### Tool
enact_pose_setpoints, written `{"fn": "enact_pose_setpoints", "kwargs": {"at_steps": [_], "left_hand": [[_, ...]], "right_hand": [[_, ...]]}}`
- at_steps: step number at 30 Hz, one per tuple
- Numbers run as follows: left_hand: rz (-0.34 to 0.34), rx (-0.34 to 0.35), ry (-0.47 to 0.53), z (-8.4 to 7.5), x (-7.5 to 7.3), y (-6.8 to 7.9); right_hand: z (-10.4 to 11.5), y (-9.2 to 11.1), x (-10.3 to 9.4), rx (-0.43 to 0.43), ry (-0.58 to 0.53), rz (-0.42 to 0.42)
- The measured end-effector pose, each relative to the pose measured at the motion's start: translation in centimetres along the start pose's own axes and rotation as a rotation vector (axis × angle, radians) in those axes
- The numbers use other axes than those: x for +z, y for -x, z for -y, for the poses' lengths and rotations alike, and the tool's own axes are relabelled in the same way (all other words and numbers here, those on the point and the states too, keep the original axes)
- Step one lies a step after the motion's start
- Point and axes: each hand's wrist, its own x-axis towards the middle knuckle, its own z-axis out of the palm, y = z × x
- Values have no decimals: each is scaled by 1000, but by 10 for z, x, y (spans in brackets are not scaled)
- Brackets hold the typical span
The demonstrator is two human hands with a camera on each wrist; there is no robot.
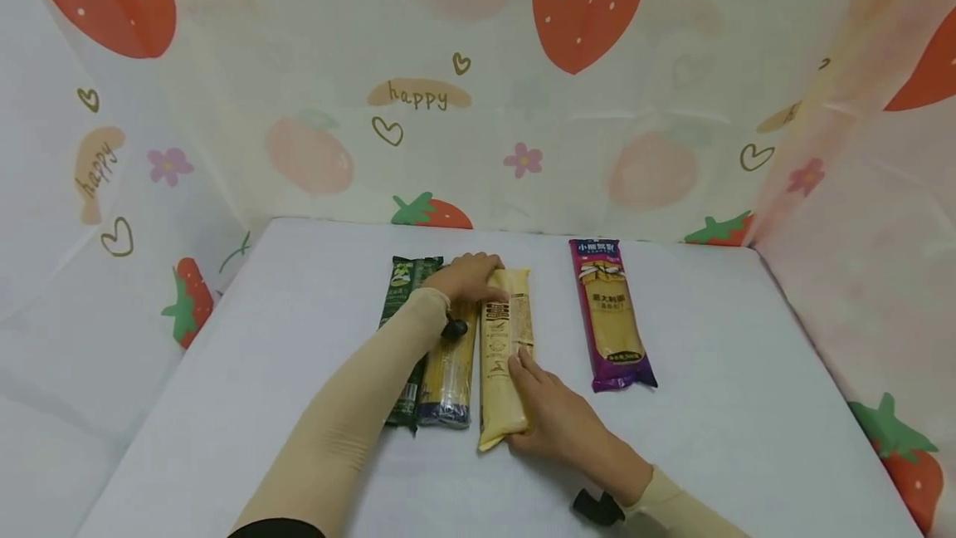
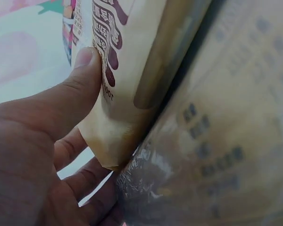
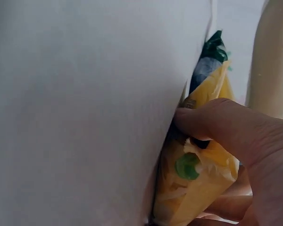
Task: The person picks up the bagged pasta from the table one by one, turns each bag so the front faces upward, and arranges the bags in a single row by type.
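Observation:
A long yellow pack of noodles [image 1: 502,364] lies in the middle of the white table, and both hands are on it. At its far end my left hand [image 1: 466,276] grips it; in the left wrist view the thumb [image 2: 87,63] lies on the printed face and the fingers are partly hidden behind the pack. My right hand [image 1: 560,418] holds its near right side, with the thumb [image 3: 203,123] on one side and fingers on the other. Just left of it is a clear-wrapped noodle pack [image 1: 448,376], partly under my left wrist.
Beside the clear pack, at far left of the row, lies a dark green pack [image 1: 398,297], partly hidden by the left forearm. A purple spaghetti pack [image 1: 612,314] lies apart on the right. Strawberry-print cloth walls [image 1: 463,156] enclose the table [image 1: 717,405] at the back and sides.

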Motion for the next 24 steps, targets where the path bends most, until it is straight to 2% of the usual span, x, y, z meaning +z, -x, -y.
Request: {"fn": "enact_pose_setpoints", "kwargs": {"at_steps": [9,16,24], "left_hand": [[-16,36,32,7,7,-6],[-44,65,269,13,9,-1],[-83,85,328,11,4,6]], "right_hand": [[-10,4,2,-3,-133,-14],[-17,6,-2,18,-263,-1],[-28,10,-13,6,-459,38]]}}
